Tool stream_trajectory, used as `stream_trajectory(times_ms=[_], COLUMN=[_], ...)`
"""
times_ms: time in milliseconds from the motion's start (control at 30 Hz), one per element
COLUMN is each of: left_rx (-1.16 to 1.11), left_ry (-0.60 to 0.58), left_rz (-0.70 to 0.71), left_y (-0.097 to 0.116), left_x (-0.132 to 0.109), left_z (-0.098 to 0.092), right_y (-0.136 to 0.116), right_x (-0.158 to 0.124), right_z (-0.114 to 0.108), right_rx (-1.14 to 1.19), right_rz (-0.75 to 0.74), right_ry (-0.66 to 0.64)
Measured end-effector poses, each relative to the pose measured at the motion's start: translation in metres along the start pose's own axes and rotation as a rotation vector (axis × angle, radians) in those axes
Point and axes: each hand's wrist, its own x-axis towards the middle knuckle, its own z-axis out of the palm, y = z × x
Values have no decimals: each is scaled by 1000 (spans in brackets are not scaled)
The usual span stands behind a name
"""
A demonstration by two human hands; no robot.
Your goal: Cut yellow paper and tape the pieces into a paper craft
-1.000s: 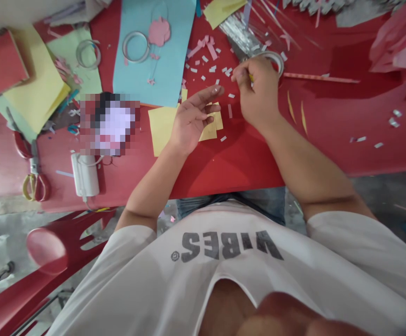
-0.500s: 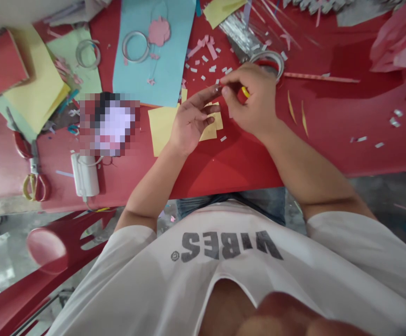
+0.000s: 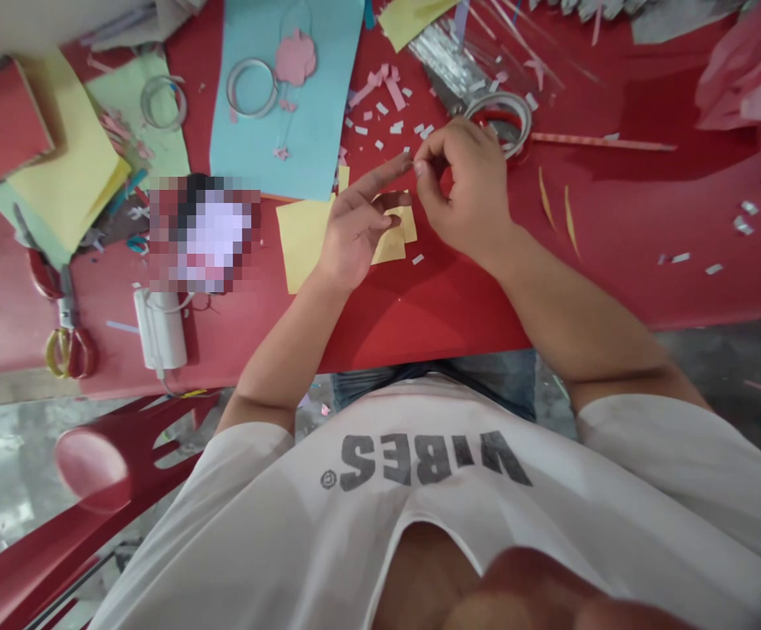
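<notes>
Since the earliest frame, my right hand (image 3: 469, 191) has come in beside the fingertips of my left hand (image 3: 352, 234). Right thumb and forefinger pinch narrow, on what I cannot tell; the left fingers fan over the yellow paper (image 3: 303, 241). I'd steady the extended left finger, avoid the tape roll (image 3: 523, 117), and use room toward the table edge (image 3: 423, 352).

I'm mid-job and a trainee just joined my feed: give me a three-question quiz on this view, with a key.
1. Pick one: what lies on the blue sheet? A) a pink flower-shaped cutout B) scissors C) a striped stick
2. True or false: the right hand has its thumb and forefinger drawn close together.
3. Fill in: the yellow paper nearest the jeans is partly hidden by the ____ hand.
Key: 1 A; 2 true; 3 the left hand.
</notes>
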Motion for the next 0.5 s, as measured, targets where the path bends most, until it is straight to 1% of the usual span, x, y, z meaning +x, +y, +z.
stream_trajectory(times_ms=[100, 200, 267, 400, 500], left_rx=[94, 186, 231, 356, 434], left_ry=[51, 143, 160, 64, 1], left_rz=[39, -15, -37, 22, 81], left_y=[-1, 0, 2, 3, 1], left_x=[-1, -5, -8, -14, -15], left_z=[6, 15, 20, 24, 24], right_y=[-5, -14, -21, -33, -35], right_x=[-1, -3, -5, -11, -14], right_z=[-1, -7, -11, -15, -14], right_rx=[-8, 56, 119, 159, 143], right_rz=[89, 183, 215, 229, 253], right_ry=[-19, -20, -4, 10, 10])
